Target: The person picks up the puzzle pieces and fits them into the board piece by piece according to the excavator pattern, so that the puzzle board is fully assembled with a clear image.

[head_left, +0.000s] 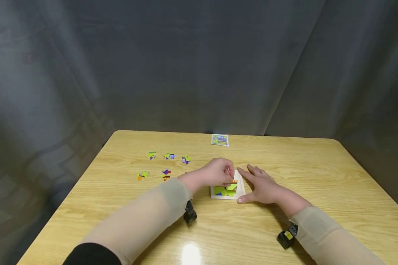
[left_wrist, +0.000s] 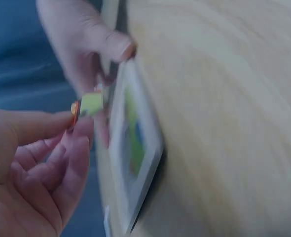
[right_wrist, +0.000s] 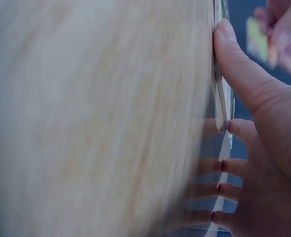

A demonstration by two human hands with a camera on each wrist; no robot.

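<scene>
Head view: a person sits at a pale wooden worktop [head_left: 285, 173] with a grey curtain behind it. Near the middle lies a small white puzzle tray [head_left: 240, 187], partly filled with green and blue picture pieces. The left hand [head_left: 219, 172] hovers over the tray's upper part, its grip pinching a small yellow-green and orange puzzle piece [left_wrist: 90, 104] between thumb and fingertips. The left wrist view shows that piece held just above the tray's face, apart from it. The right hand [head_left: 263, 186] rests flat beside the tray, its grip spread: the thumb [right_wrist: 239, 69] presses against the tray's near edge and the fingers lie along its right side, bracing it.

Five loose pieces [head_left: 167, 165] lie scattered on the worktop to the left, well apart from the tray. A small reference card [head_left: 220, 140] showing a picture lies near the far edge.

The step in hand appears to be fitting the pinched piece into the tray. The next move would likely call for turning the piece to match its gap and lowering it flat while the right hand keeps the tray from sliding. Both wrist views are blurred, so the exact gap cannot be told.
</scene>
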